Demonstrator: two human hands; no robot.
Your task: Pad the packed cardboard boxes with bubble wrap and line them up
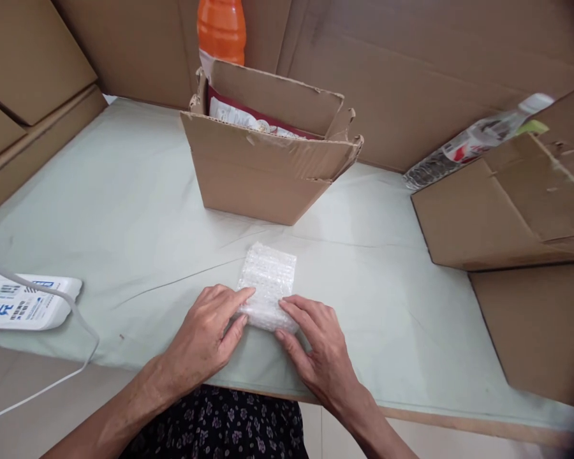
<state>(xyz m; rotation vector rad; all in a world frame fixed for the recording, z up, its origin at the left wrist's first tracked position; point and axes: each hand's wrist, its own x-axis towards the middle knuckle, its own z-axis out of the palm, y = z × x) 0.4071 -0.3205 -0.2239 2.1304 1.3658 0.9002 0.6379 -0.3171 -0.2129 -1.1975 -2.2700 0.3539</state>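
A small packet wrapped in bubble wrap lies flat on the pale green table cover, near the front edge. My left hand presses its near left corner with thumb and fingers. My right hand rests on its near right corner, fingers spread over the wrap. Both hands hold the packet down against the table.
An open cardboard box with packets inside stands just behind the packet, an orange bottle behind it. Cardboard boxes and a plastic bottle sit at right. A white printed pack and a white cable lie at left.
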